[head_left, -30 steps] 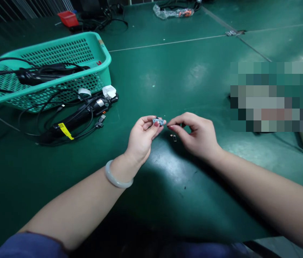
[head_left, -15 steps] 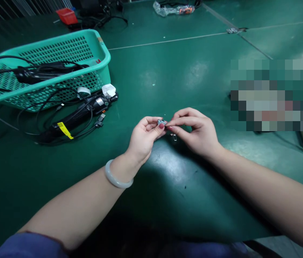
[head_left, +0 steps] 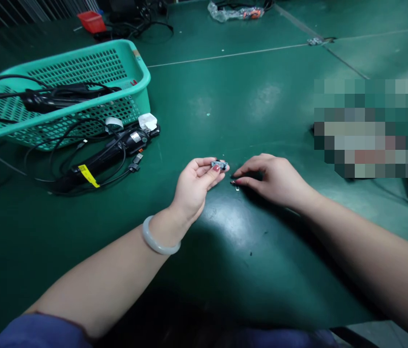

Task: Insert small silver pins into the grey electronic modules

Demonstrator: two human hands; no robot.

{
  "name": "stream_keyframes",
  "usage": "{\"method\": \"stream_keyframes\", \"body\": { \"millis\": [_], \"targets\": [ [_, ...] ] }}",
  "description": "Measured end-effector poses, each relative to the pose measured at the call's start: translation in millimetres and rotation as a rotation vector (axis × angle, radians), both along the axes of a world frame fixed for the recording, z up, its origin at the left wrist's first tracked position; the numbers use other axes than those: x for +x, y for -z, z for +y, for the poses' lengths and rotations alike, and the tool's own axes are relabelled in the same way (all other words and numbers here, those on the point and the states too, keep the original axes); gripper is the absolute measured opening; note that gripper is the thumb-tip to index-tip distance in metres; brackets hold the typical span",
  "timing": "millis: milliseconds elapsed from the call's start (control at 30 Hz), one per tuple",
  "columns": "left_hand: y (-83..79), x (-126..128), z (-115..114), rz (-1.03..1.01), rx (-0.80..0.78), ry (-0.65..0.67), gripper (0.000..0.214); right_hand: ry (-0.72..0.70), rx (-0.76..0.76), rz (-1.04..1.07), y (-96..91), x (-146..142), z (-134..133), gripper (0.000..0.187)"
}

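Note:
My left hand point(head_left: 193, 186) is held just above the green table, thumb and fingers pinched on a small grey electronic part point(head_left: 219, 165). A pale bangle sits on that wrist. My right hand point(head_left: 274, 179) rests low on the table to the right, fingers curled and fingertips pinched down at a tiny metal piece point(head_left: 236, 185) lying on the mat. A small gap separates the two hands.
A teal plastic basket point(head_left: 134, 67) with black cables stands at the back left. In front of it lies a black tool point(head_left: 111, 150) with a yellow tag and tangled leads. A red tray point(head_left: 91, 21) and a plastic bag point(head_left: 231, 12) sit at the far edge.
My right hand has left the grey part and dropped down to the table by the tiny metal piece. My left hand still holds the part in about the same place.

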State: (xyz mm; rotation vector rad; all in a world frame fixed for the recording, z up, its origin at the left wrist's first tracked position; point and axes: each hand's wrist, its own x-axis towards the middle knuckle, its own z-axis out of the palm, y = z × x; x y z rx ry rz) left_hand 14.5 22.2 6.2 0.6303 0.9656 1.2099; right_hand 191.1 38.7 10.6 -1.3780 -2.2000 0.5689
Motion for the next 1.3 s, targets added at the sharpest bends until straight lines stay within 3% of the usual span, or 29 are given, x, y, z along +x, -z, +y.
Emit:
{"method": "stream_keyframes", "body": {
  "millis": [300, 633, 833, 1067, 1300],
  "targets": [
    [-0.8, 1.8, 0.0, 0.033, -0.018, 0.000, 0.016, -0.091, 0.165, -0.293, 3.5, -9.8, -1.9, 0.019],
    [3.2, 1.0, -0.2, 0.024, -0.003, 0.127, 0.015, -0.017, 0.223, 0.281, -4.5, -5.4, -2.5, 0.016],
    [4.9, 1.0, -3.2, -0.001, 0.032, 0.235, 0.014, -0.084, 0.201, 0.361, -2.7, -5.4, -2.2, 0.017],
    [3.4, 2.3, -3.3, -0.003, 0.026, 0.258, 0.009, -0.121, 0.167, 0.404, -2.4, -6.4, -2.3, 0.015],
    [1.9, 1.2, -2.7, -0.004, 0.011, 0.215, 0.010, -0.024, 0.086, 0.342, -3.6, 1.7, 2.5, 0.012]
  ]
}}
